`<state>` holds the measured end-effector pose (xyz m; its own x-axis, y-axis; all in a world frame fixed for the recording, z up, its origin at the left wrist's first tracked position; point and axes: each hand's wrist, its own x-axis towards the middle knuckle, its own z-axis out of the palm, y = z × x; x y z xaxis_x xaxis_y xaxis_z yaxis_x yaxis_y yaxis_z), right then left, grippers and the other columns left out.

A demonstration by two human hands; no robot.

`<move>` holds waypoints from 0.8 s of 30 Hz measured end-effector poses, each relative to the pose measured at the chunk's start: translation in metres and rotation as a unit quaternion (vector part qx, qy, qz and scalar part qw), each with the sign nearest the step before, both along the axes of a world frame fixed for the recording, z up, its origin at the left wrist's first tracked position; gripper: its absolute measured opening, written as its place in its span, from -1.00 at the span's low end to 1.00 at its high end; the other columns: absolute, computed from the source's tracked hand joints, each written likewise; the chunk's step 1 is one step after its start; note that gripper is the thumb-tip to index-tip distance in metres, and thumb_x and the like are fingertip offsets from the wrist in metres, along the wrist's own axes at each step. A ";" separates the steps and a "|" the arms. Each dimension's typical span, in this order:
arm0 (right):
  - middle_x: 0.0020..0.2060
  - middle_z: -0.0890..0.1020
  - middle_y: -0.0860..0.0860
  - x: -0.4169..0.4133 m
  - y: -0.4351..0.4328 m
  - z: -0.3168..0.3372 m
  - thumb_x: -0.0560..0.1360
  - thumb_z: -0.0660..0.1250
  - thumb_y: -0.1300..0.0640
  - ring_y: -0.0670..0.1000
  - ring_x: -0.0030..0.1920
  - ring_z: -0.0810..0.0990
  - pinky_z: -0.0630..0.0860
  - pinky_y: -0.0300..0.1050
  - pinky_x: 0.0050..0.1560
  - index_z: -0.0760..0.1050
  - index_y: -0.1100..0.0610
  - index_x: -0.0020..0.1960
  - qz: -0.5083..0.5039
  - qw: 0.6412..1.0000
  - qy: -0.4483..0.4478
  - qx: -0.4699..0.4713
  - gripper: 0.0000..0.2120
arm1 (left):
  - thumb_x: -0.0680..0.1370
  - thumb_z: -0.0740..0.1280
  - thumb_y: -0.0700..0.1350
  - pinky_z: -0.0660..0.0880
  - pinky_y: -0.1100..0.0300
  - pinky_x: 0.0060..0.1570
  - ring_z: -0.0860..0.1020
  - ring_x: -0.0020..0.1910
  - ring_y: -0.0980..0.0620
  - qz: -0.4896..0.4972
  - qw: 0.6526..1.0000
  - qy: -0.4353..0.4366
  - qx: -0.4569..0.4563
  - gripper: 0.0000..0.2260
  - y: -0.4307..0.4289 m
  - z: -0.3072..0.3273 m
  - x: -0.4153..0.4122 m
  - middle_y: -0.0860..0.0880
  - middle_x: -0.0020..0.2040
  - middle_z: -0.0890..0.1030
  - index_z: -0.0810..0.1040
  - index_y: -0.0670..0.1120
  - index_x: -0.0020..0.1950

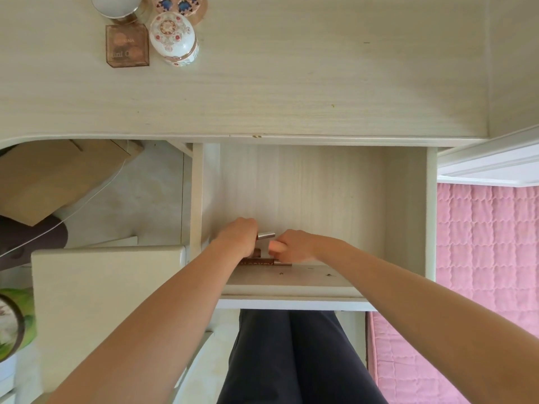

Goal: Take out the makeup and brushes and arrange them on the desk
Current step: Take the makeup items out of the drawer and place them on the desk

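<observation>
Fingers: L fingers curled down and, as far as we see, closed round a silver-capped tube. R fingers are folded under the palm w/ the thumb pressed along them. What they pinch, if anything, we can't tell.
Hands: left hand & right hand sit knuckles up, close together but apart, near 6 o'clock of the drawer floor.
Makeup: tube pokes out of the L fist toward 3 o'clock. A dark-red item is just below it. A flat brown palette w/ lettering lies at 6 o'clock of the hands, w/ a slim stick, maybe a brush or pencil, at its 3 o'clock.
Drawer: drawer is pulled open toward us.
Desk: desk lies at 12 o'clock of the drawer. A brown compact & egg-shaped box stand at its 11 o'clock.
Step (our read): gathering small pieces from the drawer front. Nothing from these hands is on the desk yet.
Doing it well: we'd grip each tube mid-body, not by the cap, since caps may slip off. We'd lift straight up to clear the drawer front, then take the palette flat w/ both hands so it doesn't pop open. Last, we'd set pieces down around 12–1 o'clock, apart from the ornaments.
</observation>
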<state>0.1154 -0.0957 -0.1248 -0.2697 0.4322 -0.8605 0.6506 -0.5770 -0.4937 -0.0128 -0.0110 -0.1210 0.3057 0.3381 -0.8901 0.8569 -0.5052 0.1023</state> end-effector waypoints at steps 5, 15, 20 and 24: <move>-0.03 0.59 0.15 -0.007 0.003 -0.003 0.56 0.18 0.13 0.12 -0.10 0.52 0.42 -0.06 -0.10 0.51 0.21 0.05 0.060 0.997 -0.033 0.025 -0.80 | 0.43 0.43 -0.23 0.45 0.11 -0.26 0.54 -0.16 -0.06 -0.005 0.999 0.036 0.015 -0.77 -0.006 -0.005 -0.004 -0.05 -0.14 0.55 0.56 -0.11 0.07; -0.18 0.56 0.09 -0.005 -0.002 -0.010 0.53 0.20 0.15 0.12 -0.16 0.52 0.45 -0.01 -0.14 0.48 0.12 -0.12 0.094 0.994 -0.058 0.024 -0.89 | 0.47 0.44 -0.11 0.44 0.14 -0.11 0.53 -0.11 -0.09 0.094 0.991 0.026 -0.095 -0.70 0.007 -0.006 -0.003 -0.14 -0.05 0.59 0.54 -0.22 0.14; 0.03 0.62 0.15 0.005 -0.005 -0.007 0.50 0.34 0.14 0.16 0.04 0.58 0.50 0.07 0.13 0.55 0.21 0.10 0.082 0.996 -0.021 0.004 -0.78 | 0.52 0.36 -0.13 0.31 0.31 -0.50 0.41 -0.46 -0.01 0.217 0.966 -0.023 -0.137 -0.85 0.018 0.002 -0.007 -0.09 -0.38 0.47 0.55 -0.21 0.00; -0.05 0.57 0.09 0.006 -0.007 -0.004 0.51 0.32 0.16 0.11 -0.05 0.54 0.47 -0.06 -0.03 0.50 0.16 0.04 0.097 0.995 -0.009 -0.013 -0.87 | 0.55 0.33 -0.10 0.31 0.23 -0.44 0.40 -0.38 0.01 0.331 0.924 -0.076 -0.178 -0.85 0.020 0.005 -0.010 -0.17 -0.08 0.69 0.62 -0.14 0.01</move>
